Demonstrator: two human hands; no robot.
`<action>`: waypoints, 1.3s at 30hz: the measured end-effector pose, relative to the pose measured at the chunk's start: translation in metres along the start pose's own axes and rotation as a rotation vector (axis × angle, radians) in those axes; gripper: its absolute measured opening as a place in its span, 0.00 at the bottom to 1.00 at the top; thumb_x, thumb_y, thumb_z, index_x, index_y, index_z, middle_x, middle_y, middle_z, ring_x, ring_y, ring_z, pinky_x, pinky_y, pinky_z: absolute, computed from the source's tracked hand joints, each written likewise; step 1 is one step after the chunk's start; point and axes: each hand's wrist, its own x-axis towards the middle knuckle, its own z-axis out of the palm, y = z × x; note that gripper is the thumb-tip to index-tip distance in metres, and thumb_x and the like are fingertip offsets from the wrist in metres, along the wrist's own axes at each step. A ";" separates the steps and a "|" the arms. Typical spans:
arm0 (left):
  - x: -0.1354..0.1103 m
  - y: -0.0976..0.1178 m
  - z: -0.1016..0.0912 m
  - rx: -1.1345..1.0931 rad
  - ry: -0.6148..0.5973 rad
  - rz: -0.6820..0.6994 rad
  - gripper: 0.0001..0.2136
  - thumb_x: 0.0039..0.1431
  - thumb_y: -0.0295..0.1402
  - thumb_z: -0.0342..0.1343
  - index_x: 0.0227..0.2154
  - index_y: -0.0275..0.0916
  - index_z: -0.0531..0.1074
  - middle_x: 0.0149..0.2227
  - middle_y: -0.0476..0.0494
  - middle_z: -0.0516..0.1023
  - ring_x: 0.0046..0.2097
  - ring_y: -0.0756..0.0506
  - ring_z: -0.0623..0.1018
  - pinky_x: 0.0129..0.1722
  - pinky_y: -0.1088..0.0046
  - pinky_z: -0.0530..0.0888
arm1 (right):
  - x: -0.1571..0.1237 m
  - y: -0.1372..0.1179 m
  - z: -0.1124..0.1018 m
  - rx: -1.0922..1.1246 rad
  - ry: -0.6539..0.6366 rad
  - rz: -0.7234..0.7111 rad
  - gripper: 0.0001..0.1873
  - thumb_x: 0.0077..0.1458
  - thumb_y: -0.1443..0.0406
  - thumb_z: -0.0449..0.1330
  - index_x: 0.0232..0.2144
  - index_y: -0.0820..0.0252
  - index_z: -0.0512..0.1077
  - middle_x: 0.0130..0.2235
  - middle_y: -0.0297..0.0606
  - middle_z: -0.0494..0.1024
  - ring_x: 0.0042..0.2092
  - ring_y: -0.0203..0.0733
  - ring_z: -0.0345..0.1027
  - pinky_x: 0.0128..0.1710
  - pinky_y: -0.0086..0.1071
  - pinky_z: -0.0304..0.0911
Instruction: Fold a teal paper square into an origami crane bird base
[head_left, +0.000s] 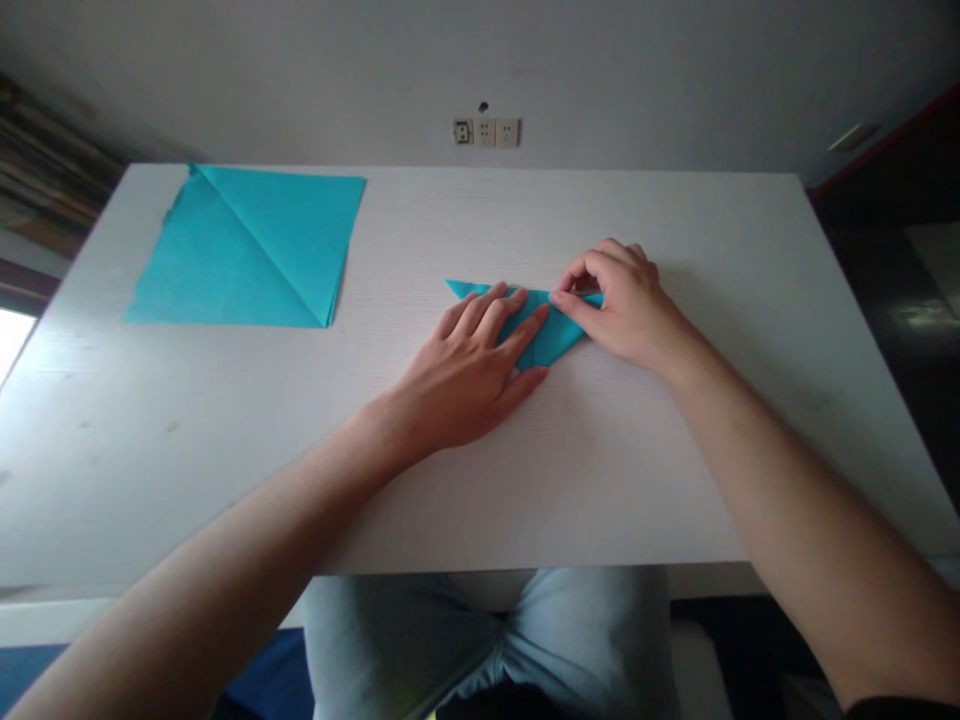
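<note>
A small folded piece of turquoise paper [553, 338], roughly triangular with a point at its left, lies on the white table. My left hand [480, 365] rests flat across its left half, fingers spread, covering much of it. At the upper right edge of the paper, my right hand [611, 295] pinches it between thumb and fingers. Its right corner is partly hidden by that hand. A larger turquoise sheet [247, 250] with a diagonal crease lies flat at the back left, touched by neither hand.
The white table [637, 480] stands against a grey wall [637, 80] with several power sockets [485, 132]. Curtain-like folds [52, 170] hang at the far left. My legs in light blue jeans [480, 630] are below the table's front edge.
</note>
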 end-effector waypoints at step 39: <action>0.006 0.004 0.006 0.120 0.006 -0.078 0.35 0.96 0.48 0.49 0.94 0.37 0.61 0.91 0.24 0.66 0.93 0.24 0.63 0.91 0.40 0.66 | 0.001 0.001 0.007 -0.071 0.029 -0.045 0.02 0.76 0.64 0.71 0.47 0.50 0.83 0.53 0.49 0.90 0.59 0.68 0.86 0.64 0.64 0.80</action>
